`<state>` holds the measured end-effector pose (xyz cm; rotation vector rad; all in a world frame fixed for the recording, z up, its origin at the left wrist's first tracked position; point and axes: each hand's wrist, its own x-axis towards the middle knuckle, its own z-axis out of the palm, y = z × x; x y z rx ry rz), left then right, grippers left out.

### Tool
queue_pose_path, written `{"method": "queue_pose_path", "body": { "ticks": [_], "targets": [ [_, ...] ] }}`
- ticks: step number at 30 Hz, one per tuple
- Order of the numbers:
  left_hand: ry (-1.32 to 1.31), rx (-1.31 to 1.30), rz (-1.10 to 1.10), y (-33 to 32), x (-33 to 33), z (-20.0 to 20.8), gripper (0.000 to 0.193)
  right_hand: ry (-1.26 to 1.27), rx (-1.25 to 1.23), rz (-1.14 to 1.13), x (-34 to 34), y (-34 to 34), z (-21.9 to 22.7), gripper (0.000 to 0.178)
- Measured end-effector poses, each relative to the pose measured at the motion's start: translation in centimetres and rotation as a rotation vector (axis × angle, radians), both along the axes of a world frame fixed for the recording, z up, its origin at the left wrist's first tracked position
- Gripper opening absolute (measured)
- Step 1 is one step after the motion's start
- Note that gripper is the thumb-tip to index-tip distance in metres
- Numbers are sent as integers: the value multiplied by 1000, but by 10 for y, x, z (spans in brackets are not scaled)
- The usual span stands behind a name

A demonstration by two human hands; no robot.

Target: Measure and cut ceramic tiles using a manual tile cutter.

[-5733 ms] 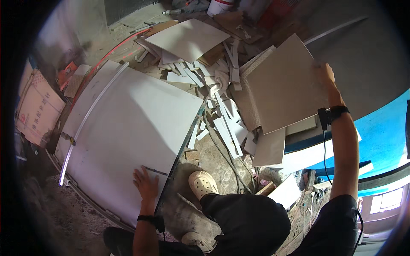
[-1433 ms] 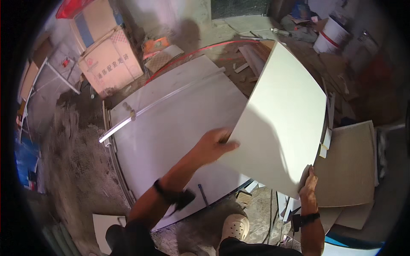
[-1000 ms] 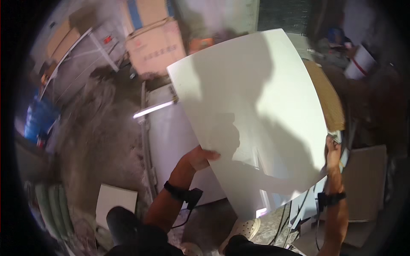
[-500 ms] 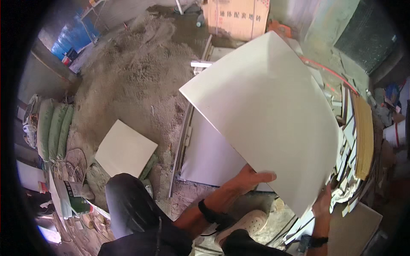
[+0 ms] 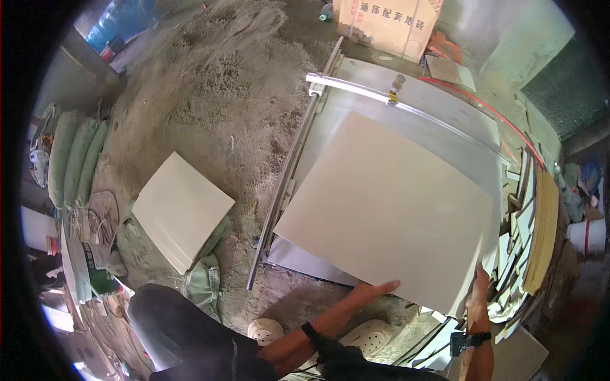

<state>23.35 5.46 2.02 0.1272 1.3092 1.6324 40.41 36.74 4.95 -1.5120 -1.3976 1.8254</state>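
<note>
A large beige square floor tile (image 5: 387, 203) lies low over the pale bed of a manual tile cutter (image 5: 330, 260), turned askew to it. My left hand (image 5: 373, 292) grips the tile's near edge, thumb along the rim and fingers hidden beneath. At its near right corner my right hand (image 5: 478, 295) holds the side edge, its fingers partly out of sight. Across the far end of the bed runs the cutter's silver rail (image 5: 356, 87), carrying a small cutting head (image 5: 393, 96). Whether the tile rests fully on the bed I cannot tell.
Another beige tile (image 5: 184, 209) lies on green bags at left. Rough grey sand (image 5: 190, 95) spreads beyond it. A cardboard box (image 5: 387, 28) stands at the back. Tile offcuts (image 5: 518, 235) pile up along the right, beside a red hose (image 5: 502, 117). Green sacks (image 5: 76, 162) stand far left.
The tile, raised and tilted before, has been lowered to lie nearly flat over the cutter, uncovering the rail and cutting head. Both hands keep hold of it.
</note>
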Motion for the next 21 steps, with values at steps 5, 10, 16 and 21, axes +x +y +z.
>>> {"method": "queue_pose_path", "body": {
  "ticks": [5, 10, 16, 21],
  "targets": [
    [-123, 20, 131, 6, -1, -22, 54, 20, 42, 92, -33, 11, -20, 36],
    [-354, 60, 269, 27, -13, -30, 47, 61, 56, 187, -59, 43, -38, 38],
    [-517, 83, 332, 42, -25, -40, 43, -24, 141, 160, -82, 74, -59, 44],
    [-679, 292, 526, 59, -23, -40, 38, 104, 98, 148, -99, 94, -72, 41]
  ]
}}
